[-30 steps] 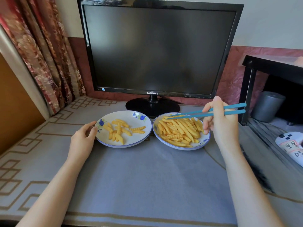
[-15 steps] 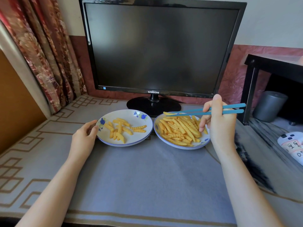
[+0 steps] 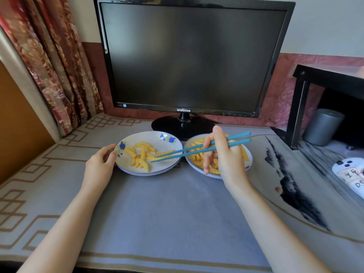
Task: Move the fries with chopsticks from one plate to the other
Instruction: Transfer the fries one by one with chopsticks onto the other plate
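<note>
Slippage threatens: right hand (image 3: pixel 226 158) grips blue chopsticks (image 3: pixel 197 149), tips beside a crinkle fry (image 3: pixel 166 153) over the flowered plate (image 3: pixel 153 137) the left hand (image 3: pixel 100 166) holds by its rim. Uneven pressure could flick it onto the cloth (image 3: pixel 177 213); remaining fries (image 3: pixel 197 164) sit beneath the right hand.
</note>
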